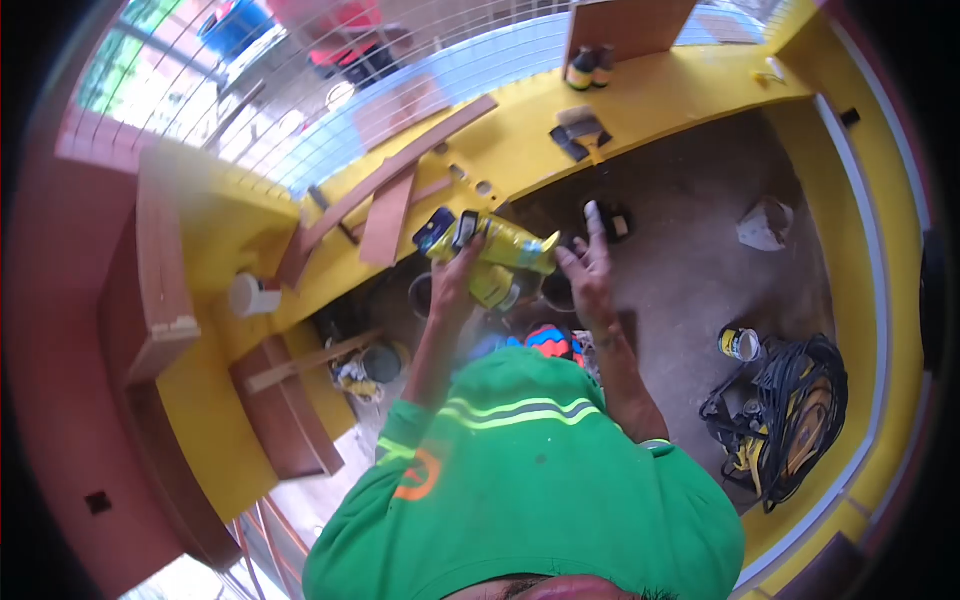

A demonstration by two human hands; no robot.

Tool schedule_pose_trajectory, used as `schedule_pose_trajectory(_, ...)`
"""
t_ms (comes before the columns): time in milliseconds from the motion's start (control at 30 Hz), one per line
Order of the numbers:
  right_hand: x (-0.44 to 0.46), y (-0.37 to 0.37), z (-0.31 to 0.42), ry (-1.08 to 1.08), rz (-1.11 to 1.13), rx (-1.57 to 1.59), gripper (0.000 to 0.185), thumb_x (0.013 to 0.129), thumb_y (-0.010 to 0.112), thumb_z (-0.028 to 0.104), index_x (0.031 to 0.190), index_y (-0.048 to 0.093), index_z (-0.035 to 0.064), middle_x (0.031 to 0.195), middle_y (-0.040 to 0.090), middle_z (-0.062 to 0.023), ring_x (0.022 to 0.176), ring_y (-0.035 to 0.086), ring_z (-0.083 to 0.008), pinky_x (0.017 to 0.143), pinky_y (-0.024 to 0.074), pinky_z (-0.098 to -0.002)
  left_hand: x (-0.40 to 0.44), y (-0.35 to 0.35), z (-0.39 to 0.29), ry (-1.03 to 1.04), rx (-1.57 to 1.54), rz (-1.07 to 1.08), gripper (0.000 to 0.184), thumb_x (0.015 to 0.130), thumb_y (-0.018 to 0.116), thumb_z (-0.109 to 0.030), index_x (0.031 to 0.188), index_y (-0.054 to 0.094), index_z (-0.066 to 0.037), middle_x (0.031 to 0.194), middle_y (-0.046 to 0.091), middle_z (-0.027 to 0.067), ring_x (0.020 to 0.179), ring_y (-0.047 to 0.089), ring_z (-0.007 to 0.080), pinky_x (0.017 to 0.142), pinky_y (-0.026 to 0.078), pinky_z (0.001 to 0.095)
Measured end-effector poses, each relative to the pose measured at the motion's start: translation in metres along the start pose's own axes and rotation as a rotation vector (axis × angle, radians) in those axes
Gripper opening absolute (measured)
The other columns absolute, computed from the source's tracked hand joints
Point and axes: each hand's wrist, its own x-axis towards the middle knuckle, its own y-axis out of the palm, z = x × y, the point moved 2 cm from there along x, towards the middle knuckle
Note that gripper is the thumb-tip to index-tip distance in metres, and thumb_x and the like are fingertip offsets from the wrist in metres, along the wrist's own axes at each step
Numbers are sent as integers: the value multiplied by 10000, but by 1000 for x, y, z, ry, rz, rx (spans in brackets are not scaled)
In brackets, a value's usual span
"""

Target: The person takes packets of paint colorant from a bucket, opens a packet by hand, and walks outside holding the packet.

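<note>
My left hand (455, 278) is wrapped round a yellow plastic packet (512, 246) with a narrow, crumpled right end. A second yellow item with a pale label (492, 286) sits just under it, close to the same hand; whether that hand also grips it I cannot tell. At the packet's narrow end is my right hand (590, 275), its index finger stretched out and its thumb near the tip. I see nothing held in it. A dark blue object (434, 229) shows beside the packet's left end, its kind unclear.
Wooden boards (390, 185) lie on the yellow counter (680, 88), with a wide brush (580, 127) and dark bottles (588, 68) farther along. Coiled black cable (800, 420) and an open can (740, 344) stand on the floor at right. Behind the mesh is another person (340, 35).
</note>
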Motion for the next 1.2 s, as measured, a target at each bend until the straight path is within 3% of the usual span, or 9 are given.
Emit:
schedule_pose_trajectory(67, 1, 8, 16, 30, 9, 104, 814, 901, 570, -4, 1532, 60, 71, 1001, 590, -83, 920, 577, -113, 850, 476, -252, 3, -6, 2, 43, -90, 17, 275, 911, 652, -200, 1127, 578, -46, 987, 669, 75, 822, 680, 187, 680, 572, 333)
schedule_pose_trajectory(167, 6, 11, 13, 16, 25, 155, 830, 893, 565, -36, 1534, 50, 80, 974, 585, -66, 909, 581, -116, 859, 477, -259, -2, -7, -1, 35, -127, -41, 248, 889, 682, -201, 1077, 616, -54, 941, 676, 43, 734, 653, 132, 621, 547, 291)
schedule_pose_trajectory(400, 10, 12, 16, -160, -20, 94, 858, 882, 561, -73, 1534, 27, 86, 942, 585, -48, 879, 581, -106, 847, 486, -260, -10, -25, 0, 81, -82, -154, 209, 933, 626, -173, 1103, 579, -61, 986, 673, 77, 812, 683, 181, 652, 580, 332)
schedule_pose_trajectory(533, 25, -4, 21, -223, -100, 91, 872, 877, 565, -82, 1535, 20, 93, 932, 594, -47, 857, 583, -102, 817, 498, -256, -13, -58, 5, 147, -272, -261, 151, 910, 654, -158, 1012, 626, -51, 879, 647, 35, 719, 629, 105, 626, 530, 261)
schedule_pose_trajectory(733, 31, 12, 47, -194, 133, -216, 894, 850, 570, -90, 1540, 40, 114, 886, 620, -58, 823, 593, -117, 801, 481, -241, -29, -40, -40, 205, 430, -55, 171, 877, 675, -84, 1036, 641, -29, 919, 683, 57, 812, 647, 99, 706, 528, 255)
schedule_pose_trajectory(867, 23, 34, 46, -234, 366, -475, 919, 802, 582, -82, 1538, 69, 117, 914, 688, -149, 850, 670, -231, 820, 497, -334, -19, 2, -43, 378, 603, 157, 303, 838, 701, -59, 1131, 632, -24, 1032, 668, 40, 923, 602, 100, 802, 501, 267)
schedule_pose_trajectory(900, 19, 42, 50, -219, 399, -529, 956, 782, 586, -125, 1541, 57, 117, 826, 655, -94, 806, 627, -157, 850, 482, -296, -22, 10, -41, 371, 645, 172, 330, 833, 702, -59, 1153, 627, -26, 1061, 661, 35, 951, 591, 101, 826, 493, 271)
schedule_pose_trajectory(933, 15, 47, 51, -240, 418, -542, 956, 783, 596, -115, 1540, 57, 114, 841, 675, -116, 816, 648, -175, 852, 483, -306, -23, 14, -41, 360, 688, 188, 357, 829, 704, -60, 1175, 621, -28, 1090, 654, 30, 978, 579, 102, 849, 486, 274)
schedule_pose_trajectory(1200, 13, 64, 46, -228, 380, -582, 921, 803, 616, -63, 1537, 95, 134, 893, 657, -137, 856, 656, -240, 819, 498, -373, -30, -1, -41, 149, 546, 84, 337, 831, 708, -64, 1160, 638, -41, 1056, 666, 59, 976, 604, 123, 871, 486, 277)
